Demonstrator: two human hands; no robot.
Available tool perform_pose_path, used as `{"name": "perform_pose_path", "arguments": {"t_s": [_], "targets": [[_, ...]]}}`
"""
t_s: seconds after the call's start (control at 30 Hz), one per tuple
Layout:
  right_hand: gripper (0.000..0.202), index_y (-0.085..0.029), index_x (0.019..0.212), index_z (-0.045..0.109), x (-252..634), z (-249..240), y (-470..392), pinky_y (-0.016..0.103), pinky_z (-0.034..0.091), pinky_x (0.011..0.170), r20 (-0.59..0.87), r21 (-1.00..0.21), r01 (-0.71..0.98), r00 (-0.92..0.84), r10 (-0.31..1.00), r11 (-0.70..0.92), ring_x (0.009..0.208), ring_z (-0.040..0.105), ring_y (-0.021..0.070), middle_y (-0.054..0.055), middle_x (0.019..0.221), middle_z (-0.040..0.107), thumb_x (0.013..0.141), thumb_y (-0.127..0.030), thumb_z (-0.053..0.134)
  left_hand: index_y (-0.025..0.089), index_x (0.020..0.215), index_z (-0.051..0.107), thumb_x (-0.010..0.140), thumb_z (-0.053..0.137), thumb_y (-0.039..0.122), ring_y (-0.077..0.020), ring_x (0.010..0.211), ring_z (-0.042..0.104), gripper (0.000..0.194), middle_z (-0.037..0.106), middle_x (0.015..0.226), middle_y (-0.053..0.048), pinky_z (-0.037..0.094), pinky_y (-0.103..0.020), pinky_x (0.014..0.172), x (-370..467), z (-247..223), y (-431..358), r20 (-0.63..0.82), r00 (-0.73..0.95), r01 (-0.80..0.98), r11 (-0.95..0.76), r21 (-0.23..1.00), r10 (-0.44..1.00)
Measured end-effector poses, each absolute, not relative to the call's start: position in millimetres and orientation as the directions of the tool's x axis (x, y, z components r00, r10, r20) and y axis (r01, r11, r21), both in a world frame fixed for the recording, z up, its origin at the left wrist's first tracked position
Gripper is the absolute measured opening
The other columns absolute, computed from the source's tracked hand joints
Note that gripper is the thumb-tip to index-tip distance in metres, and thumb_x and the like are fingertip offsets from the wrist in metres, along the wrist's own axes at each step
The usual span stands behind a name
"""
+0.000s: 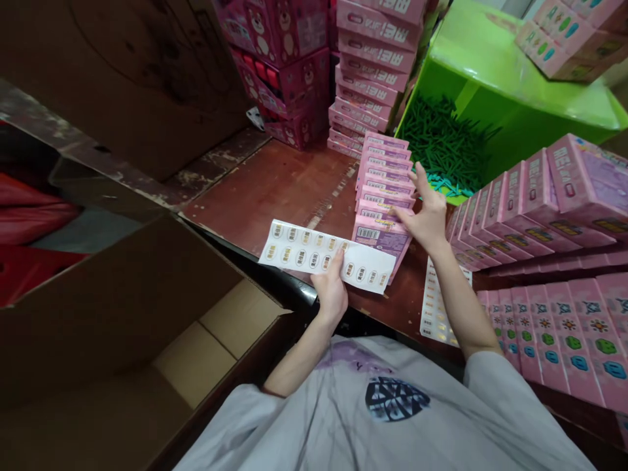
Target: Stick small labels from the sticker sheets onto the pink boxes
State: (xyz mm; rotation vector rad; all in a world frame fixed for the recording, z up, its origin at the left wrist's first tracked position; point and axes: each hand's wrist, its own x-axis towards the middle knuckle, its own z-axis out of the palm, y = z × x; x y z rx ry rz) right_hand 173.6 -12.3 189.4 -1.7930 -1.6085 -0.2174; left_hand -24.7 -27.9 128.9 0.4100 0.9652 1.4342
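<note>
A white sheet of oval gold and dark stickers (294,252) is held by my left hand (332,291), thumb on top and fingers underneath. The sheet overlaps the near end of a row of overlapping pink boxes (385,173) whose barcodes face up. Over the right side of that row is my right hand (426,212), its thumb and fingers spread apart at the nearer boxes. Nothing can be seen between those fingers. A second sticker sheet (434,304) lies on the table under my right forearm.
Pink boxes (377,55) and darker bear-print boxes (294,78) stand stacked at the back of the red table (255,190). A green bin (505,111) holds dark green sticks. Rows of pink boxes (520,196) fill the right. An open cardboard box (122,340) is at the left.
</note>
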Motion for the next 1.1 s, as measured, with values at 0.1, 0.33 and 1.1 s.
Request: {"name": "perform_pose_path", "arguments": {"t_s": [0.1,0.33,1.1], "targets": [[0.033,-0.021,0.115,0.068,138,198,-30,0.041,0.041,0.094,0.547,-0.391,0.897,0.047,0.836,0.206,0.09,0.066,0.0219,0.007,0.1,0.074,0.085,-0.036,0.067,0.018,0.111,0.069,0.069,0.083,0.024,-0.0252,0.125,0.058,0.044,0.069,0.124,-0.008,0.045,-0.036,0.109,-22,131,-32,-0.257,-0.105,-0.623,0.137,0.77,0.961],[0.009,-0.021,0.08,0.072,110,186,-34,0.035,0.043,0.082,0.576,-0.447,0.766,-0.148,0.804,0.462,0.08,0.069,0.0152,0.0,0.082,0.075,0.088,-0.023,0.066,0.018,0.118,0.065,0.074,0.079,0.036,-0.0275,0.125,0.058,0.049,0.068,0.124,-0.009,0.047,-0.038,0.106,-13,133,-33,-0.287,-0.109,-0.696,0.133,0.706,0.952],[0.015,-0.017,0.078,0.059,213,211,36,0.029,0.047,0.074,0.33,-0.669,0.727,0.105,0.938,0.154,0.075,0.059,0.0158,0.002,0.08,0.066,0.071,-0.027,0.069,0.015,0.113,0.067,0.085,0.069,0.03,-0.0239,0.125,0.059,0.032,0.065,0.13,-0.011,0.048,-0.035,0.106,-14,119,-9,-0.341,-0.1,-0.622,0.209,0.755,0.935]]}}
